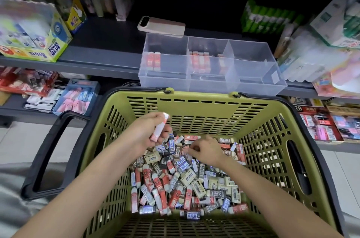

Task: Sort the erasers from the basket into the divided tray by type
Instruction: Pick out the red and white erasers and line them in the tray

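Sorting erasers, the left hand (150, 133) grips 1 red-and-white eraser (160, 127) above the green basket (194, 101).
Fingers curled, the right hand (205, 150) rests on the pile (185, 185) inside the basket; whether it holds anything cannot be told. The pile runs to dozens, too many to count, with sleeves reading "2B" and "DRAWING". The clear tray (253, 81) stands on the shelf (107, 42) just behind the basket, with 2 red erasers (153, 60) in its left rear compartment and a row (200, 61) of at least 4 in the middle. 1 box (52, 46) at left reads "POWER GLUE".
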Motion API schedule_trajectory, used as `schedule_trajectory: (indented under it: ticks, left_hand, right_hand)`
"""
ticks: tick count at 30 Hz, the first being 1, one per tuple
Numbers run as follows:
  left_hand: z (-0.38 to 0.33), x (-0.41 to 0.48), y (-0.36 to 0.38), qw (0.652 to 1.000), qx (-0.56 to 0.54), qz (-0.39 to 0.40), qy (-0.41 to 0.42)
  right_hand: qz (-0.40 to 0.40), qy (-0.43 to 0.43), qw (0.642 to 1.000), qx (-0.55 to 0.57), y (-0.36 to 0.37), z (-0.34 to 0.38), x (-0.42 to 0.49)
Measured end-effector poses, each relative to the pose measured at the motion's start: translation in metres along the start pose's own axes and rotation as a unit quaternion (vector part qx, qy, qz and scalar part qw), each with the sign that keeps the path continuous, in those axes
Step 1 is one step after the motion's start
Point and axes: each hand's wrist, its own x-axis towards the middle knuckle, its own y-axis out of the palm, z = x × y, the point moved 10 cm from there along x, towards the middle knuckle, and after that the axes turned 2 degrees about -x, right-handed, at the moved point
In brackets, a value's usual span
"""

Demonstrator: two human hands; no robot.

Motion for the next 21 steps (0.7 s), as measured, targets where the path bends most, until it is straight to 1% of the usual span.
schedule_trajectory:
  ticks: [3, 9, 12, 14, 16, 19, 21]
  left_hand:
    - [-0.006, -0.002, -0.007, 0.998, -0.059, 0.005, -0.001]
    - [-0.028, -0.011, -0.016, 0.993, -0.112, 0.014, 0.032]
    - [-0.041, -0.012, -0.019, 0.992, -0.113, 0.020, 0.058]
    - [-0.045, -0.012, -0.025, 0.991, -0.109, 0.011, 0.072]
    - [-0.045, -0.012, -0.030, 0.991, -0.108, 0.003, 0.078]
    - [-0.045, -0.013, -0.033, 0.990, -0.114, 0.000, 0.080]
    - [-0.044, -0.014, -0.032, 0.991, -0.105, -0.001, 0.079]
  right_hand:
    - [-0.024, 0.041, 0.997, -0.055, 0.005, 0.010, 0.007]
    - [-0.078, 0.141, 0.987, -0.024, 0.006, 0.015, 0.000]
    - [-0.073, 0.179, 0.979, -0.059, 0.010, 0.021, -0.001]
    - [-0.063, 0.186, 0.977, -0.082, 0.011, 0.025, -0.001]
    - [-0.037, 0.180, 0.979, -0.084, 0.013, 0.025, 0.000]
    - [0.006, 0.160, 0.983, -0.091, 0.017, 0.022, -0.004]
    - [0.008, 0.134, 0.984, -0.120, 0.020, 0.024, -0.009]
